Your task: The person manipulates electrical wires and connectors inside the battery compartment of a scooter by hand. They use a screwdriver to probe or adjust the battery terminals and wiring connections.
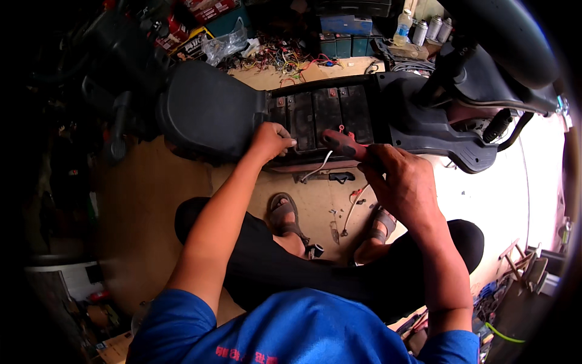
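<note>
In front of me an electric scooter lies across the view, with several dark batteries (328, 115) side by side in its open floor compartment. My left hand (270, 144) is at the near left edge of the batteries, beside the black seat (209, 112). Its fingers are pressed together, and whatever may be between them is too small to make out. My right hand (405, 182) grips a red-and-black handled tool (343, 144), whose exact kind does not show. That tool points left, over the near edge of the right batteries. Close to it are a red wire end (342, 128) and a white cable (319, 167).
Behind the scooter lies a heap of coloured wires (276, 59), next to a clear plastic bag (225, 45). Spray cans (435, 28) stand at the back right. On the floor between my feet are a loose white cable (351, 212) and small parts. The scooter's front fairing (436, 130) rises at right.
</note>
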The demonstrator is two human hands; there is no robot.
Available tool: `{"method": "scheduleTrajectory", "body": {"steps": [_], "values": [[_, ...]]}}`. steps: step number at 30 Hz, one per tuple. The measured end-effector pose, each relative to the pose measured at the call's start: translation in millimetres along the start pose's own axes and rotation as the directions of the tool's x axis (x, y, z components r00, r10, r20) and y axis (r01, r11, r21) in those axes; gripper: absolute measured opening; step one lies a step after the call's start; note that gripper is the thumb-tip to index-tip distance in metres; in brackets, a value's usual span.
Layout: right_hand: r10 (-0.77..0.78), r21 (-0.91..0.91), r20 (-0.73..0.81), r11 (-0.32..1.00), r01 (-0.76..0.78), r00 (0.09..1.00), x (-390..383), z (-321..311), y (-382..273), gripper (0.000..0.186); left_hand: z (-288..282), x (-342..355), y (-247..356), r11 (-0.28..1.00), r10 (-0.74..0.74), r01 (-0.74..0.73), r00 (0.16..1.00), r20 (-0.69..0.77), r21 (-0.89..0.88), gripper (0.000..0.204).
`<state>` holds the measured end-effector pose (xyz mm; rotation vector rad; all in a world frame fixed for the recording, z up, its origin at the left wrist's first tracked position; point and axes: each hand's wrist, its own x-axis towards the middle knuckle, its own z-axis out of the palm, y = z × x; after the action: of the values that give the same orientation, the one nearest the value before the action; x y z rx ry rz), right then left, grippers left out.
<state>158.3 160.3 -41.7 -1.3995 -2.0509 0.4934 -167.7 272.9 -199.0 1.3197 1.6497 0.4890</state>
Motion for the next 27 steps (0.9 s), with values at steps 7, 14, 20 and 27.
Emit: {"method": "scheduleTrajectory", "body": {"steps": [7,14,20,27], "values": [[0.286,0.232,0.073,0.927,-0.295,0.955,-2,11,8,0.028,-2,13,1,0.985,-0.173,0.173,0.985,-0.004,-0.008,0.024],[0.253,0.270,0.260,0.907,-0.322,0.932,5,58,9,0.035,4,-10,15,0.984,-0.167,0.172,0.980,-0.107,0.037,0.022],[0.000,0.118,0.078,0.993,-0.009,0.997,3,92,-7,0.035,-43,-71,55,0.921,0.294,-0.385,0.774,-0.560,-0.050,0.018],[-0.229,-0.130,0.120,0.961,0.244,0.966,26,140,-17,0.045,-62,-130,104,0.759,0.339,-0.636,0.565,-0.752,-0.135,0.015]]}}
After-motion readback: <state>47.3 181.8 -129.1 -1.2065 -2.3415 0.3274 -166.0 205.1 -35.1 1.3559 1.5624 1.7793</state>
